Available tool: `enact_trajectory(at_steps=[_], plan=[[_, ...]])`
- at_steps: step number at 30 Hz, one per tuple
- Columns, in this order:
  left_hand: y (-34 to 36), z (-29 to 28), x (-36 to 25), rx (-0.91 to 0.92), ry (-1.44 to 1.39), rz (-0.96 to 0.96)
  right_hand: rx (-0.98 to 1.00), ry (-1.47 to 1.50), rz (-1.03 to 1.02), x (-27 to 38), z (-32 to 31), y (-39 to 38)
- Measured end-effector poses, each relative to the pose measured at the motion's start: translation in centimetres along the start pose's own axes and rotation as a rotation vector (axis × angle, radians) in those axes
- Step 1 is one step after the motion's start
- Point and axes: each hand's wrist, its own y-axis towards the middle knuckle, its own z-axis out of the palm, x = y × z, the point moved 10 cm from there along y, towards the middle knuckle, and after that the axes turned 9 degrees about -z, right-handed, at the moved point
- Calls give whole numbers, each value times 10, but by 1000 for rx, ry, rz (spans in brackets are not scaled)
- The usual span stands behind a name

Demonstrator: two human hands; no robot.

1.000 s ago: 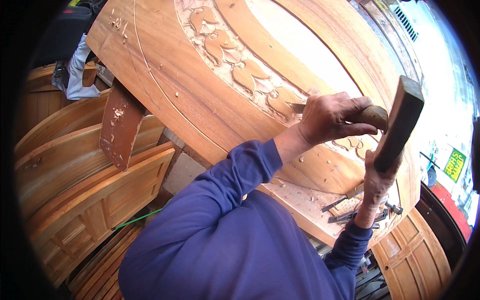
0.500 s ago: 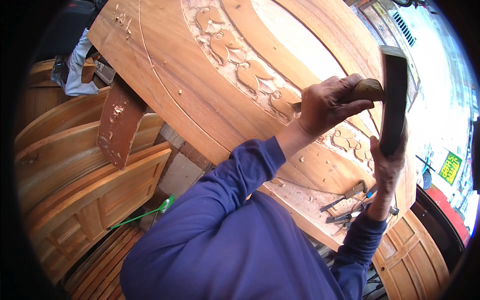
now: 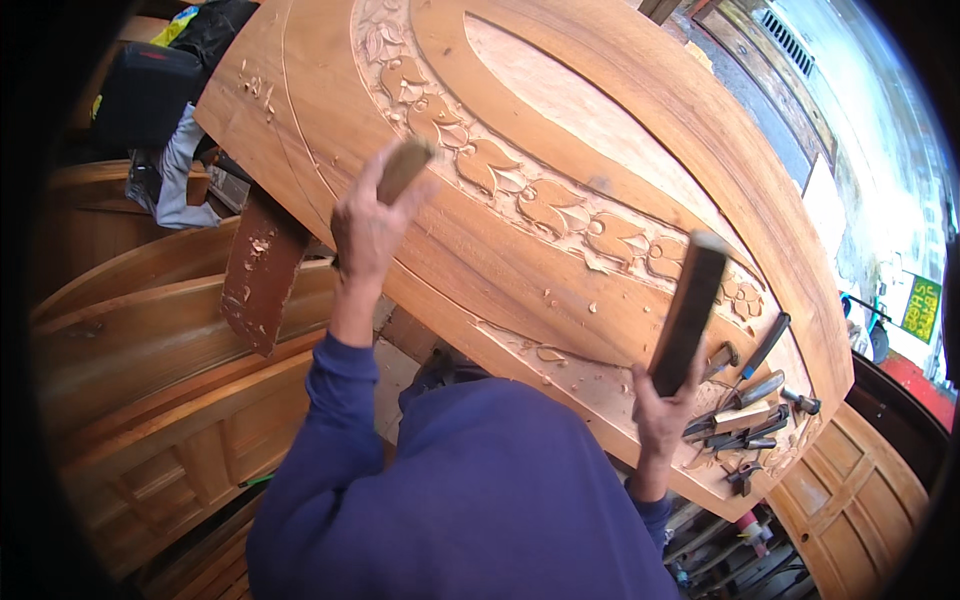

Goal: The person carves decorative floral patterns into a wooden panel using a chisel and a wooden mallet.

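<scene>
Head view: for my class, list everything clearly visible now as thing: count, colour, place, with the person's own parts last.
Carved panel: one, light brown, centre
Wooden block: one, dark brown, in right hand
Wooden-handled tool: one, brown, in left hand
Hand tools: several, mixed colours, panel's lower right
Wood shavings: many, pale, on panel and board
Board: one, reddish-brown, left
Stacked woodwork: several, brown, lower left
Panelled piece: one, light brown, lower right
Cloth: one, grey, upper left
Case-like object: one, black, upper left
Sign: one, yellow-green, far right
Garment: one, blue, bottom centre
Hands: two, bare, left and right
</scene>
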Motion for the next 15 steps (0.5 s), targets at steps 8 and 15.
enact_trajectory(at_steps=[8, 15], plan=[[-85, 13, 20, -160, 150, 158, 185, -763, -368, 48, 25, -86], [-89, 10, 3, -149, 163, 400, 95, -859, -425, 45, 30, -113]])
